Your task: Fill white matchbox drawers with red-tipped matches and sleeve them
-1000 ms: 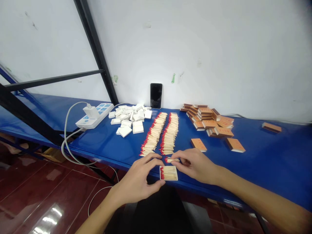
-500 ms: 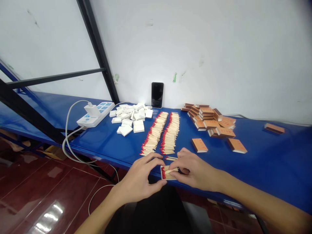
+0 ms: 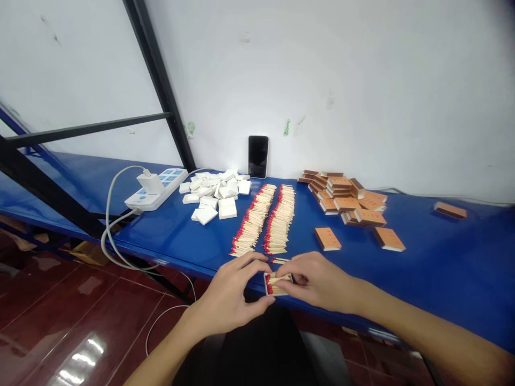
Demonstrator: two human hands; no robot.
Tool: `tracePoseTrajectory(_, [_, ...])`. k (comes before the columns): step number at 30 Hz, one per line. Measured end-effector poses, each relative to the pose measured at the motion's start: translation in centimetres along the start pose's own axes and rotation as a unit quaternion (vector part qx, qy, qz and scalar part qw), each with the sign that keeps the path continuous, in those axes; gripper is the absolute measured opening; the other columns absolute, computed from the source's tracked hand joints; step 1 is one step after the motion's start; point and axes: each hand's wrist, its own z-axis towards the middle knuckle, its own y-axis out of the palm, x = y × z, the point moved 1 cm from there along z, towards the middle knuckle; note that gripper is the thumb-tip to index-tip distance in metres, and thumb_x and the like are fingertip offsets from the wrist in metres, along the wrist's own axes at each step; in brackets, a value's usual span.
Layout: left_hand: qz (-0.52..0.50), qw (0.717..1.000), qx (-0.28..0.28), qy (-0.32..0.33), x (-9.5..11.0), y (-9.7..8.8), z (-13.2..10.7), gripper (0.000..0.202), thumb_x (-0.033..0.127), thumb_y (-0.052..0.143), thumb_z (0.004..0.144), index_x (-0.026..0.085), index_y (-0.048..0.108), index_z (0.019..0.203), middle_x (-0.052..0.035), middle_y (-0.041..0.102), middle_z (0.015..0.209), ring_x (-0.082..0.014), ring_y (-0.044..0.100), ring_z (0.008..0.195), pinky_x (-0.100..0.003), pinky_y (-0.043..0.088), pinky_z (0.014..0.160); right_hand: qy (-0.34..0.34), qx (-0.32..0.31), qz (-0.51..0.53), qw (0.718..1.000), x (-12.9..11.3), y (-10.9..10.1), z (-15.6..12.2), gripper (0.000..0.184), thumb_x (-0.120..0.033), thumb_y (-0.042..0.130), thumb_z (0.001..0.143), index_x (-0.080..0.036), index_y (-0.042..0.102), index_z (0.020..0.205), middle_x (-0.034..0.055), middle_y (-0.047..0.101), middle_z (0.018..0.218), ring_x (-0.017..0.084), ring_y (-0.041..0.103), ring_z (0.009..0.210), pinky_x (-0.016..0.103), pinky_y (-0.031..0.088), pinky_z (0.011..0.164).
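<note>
At the table's front edge lies a small white matchbox tray (image 3: 265, 286) holding red-headed matches (image 3: 273, 288). My left hand (image 3: 232, 297) grips the tray's left end, with the thumb at the near side and the index finger at the far side. My right hand (image 3: 317, 281) reaches in from the right, its thumb and fingertips pinched on matches over the tray. A few loose matches (image 3: 280, 260) lie just behind the tray, partly hidden by the right hand. Beyond them, two long rows of matches, a left row (image 3: 255, 220) and a right row (image 3: 280, 220), run back across the blue table.
White trays (image 3: 217, 188) are heaped at back left beside a power strip (image 3: 156, 190) with a cable. A phone (image 3: 258, 156) leans on the wall. Orange matchbox sleeves (image 3: 346, 198) are piled at back right, with several single ones nearer and farther right. A black frame post (image 3: 161, 80) rises at left.
My right hand's knuckles have lowered slightly and its fingers have closed in over the matches in the tray. My left hand stays in place. The view has shifted slightly.
</note>
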Motion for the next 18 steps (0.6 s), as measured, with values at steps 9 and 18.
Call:
tracePoseTrajectory(9, [0.002,1.0,-0.006,-0.005,0.07,-0.1,-0.06,0.03,0.026,0.072,0.083,0.026,0.062,0.112,-0.0056,0.062,0.128,-0.0236,0.062,0.115,-0.033,0.049,0.099,-0.037,0.051,-0.047,0.997,-0.15,-0.52,-0.31,0.01,-0.02,0.057,0.09,-0.018,0.065,0.084,-0.0021,0.055,0.066,0.012,0.049,0.059,0.024,0.036,0.059])
tracePoseTrajectory(18, [0.009,1.0,-0.005,-0.001,0.21,-0.22,0.01,0.031,0.03,0.074,0.082,0.026,0.065,0.111,-0.0051,0.063,0.127,-0.0241,0.064,0.113,-0.032,0.051,0.098,-0.021,0.027,-0.052,0.998,0.06,-0.68,-0.33,0.011,-0.011,0.054,0.082,-0.019,0.056,0.075,-0.003,0.051,0.068,0.012,0.048,0.063,0.024,0.035,0.059])
